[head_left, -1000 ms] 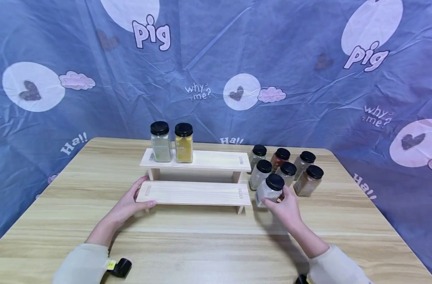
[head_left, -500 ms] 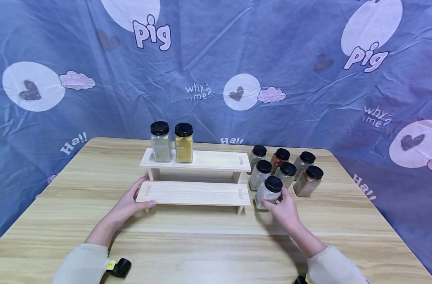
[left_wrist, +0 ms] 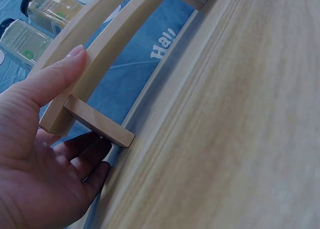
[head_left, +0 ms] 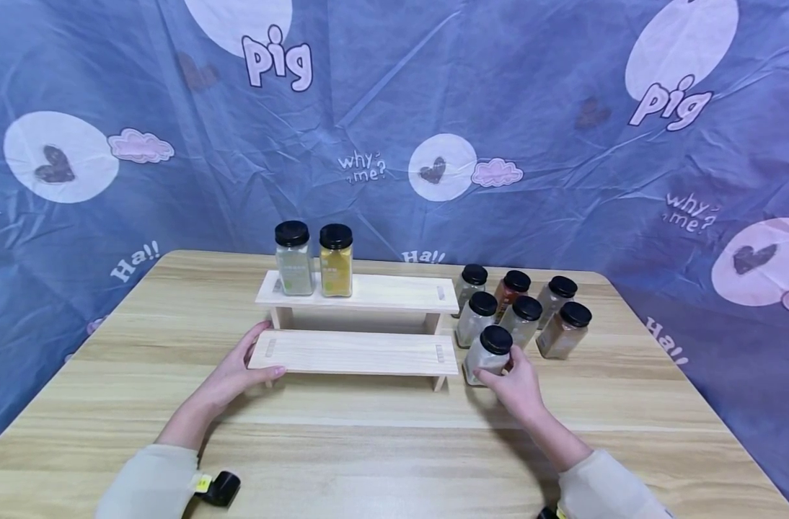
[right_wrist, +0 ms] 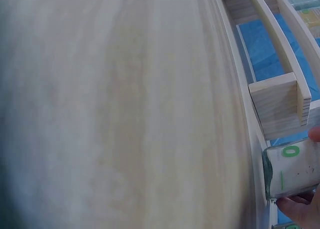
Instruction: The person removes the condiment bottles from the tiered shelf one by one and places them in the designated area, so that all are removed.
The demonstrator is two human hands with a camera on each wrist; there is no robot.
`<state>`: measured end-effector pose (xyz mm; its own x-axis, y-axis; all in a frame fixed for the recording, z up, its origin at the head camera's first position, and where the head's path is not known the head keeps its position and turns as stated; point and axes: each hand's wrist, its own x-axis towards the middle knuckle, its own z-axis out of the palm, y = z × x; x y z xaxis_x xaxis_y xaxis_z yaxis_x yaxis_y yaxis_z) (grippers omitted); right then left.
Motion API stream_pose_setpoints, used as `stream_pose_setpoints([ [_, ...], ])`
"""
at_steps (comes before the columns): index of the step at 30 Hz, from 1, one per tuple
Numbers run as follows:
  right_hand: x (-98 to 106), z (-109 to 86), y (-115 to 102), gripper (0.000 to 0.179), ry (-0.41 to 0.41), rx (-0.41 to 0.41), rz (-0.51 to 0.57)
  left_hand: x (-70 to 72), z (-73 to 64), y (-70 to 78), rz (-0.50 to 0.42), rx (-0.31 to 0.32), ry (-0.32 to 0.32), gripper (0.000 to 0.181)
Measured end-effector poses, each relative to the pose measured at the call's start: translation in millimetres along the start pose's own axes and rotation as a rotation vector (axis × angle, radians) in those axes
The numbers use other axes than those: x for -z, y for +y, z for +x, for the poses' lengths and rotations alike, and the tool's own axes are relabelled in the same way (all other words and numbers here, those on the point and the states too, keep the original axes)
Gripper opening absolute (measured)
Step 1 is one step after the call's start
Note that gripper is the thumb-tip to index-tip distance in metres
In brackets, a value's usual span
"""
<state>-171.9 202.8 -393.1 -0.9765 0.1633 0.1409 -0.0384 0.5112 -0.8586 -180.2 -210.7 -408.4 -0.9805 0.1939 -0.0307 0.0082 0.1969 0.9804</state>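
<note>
A two-step wooden rack (head_left: 355, 353) stands mid-table. Two black-lidded spice jars, one pale green (head_left: 295, 268) and one yellow (head_left: 336, 270), sit on the left of its upper step. My left hand (head_left: 228, 371) grips the left end of the lower step; in the left wrist view its thumb lies along the board and its fingers curl by the leg. At the rack's right end my right hand (head_left: 518, 382) holds a spice jar (head_left: 485, 364) of whitish contents between thumb and fingers. The jar is upright, its base close to the tabletop.
Behind the held jar several more black-lidded jars are grouped, including a clear one (head_left: 475, 328), a reddish one (head_left: 508, 292) and a brown one (head_left: 560, 339). A blue printed cloth (head_left: 394, 94) hangs beyond the table's (head_left: 368, 454) far edge.
My right hand and the whitish jar have shifted slightly left and toward me, and the jar has become more upright. The left hand and rack have stayed put.
</note>
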Motion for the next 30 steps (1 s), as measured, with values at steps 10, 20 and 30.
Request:
stream_pose_setpoints([
  [10,-1.4,-0.9,-0.8,0.047,0.017,-0.003,-0.028,0.1,-0.2,0.8,0.008,0.006,0.002,0.091],
  [20,-1.8,-1.1,-1.2,0.047,0.022,-0.013,-0.04,0.1,0.2,1.3,0.013,0.0,-0.001,0.09],
  [30,0.7,-3.7,-3.1,0.049,0.008,-0.015,-0.071,0.0,-0.6,1.9,0.018,-0.006,-0.003,0.09],
])
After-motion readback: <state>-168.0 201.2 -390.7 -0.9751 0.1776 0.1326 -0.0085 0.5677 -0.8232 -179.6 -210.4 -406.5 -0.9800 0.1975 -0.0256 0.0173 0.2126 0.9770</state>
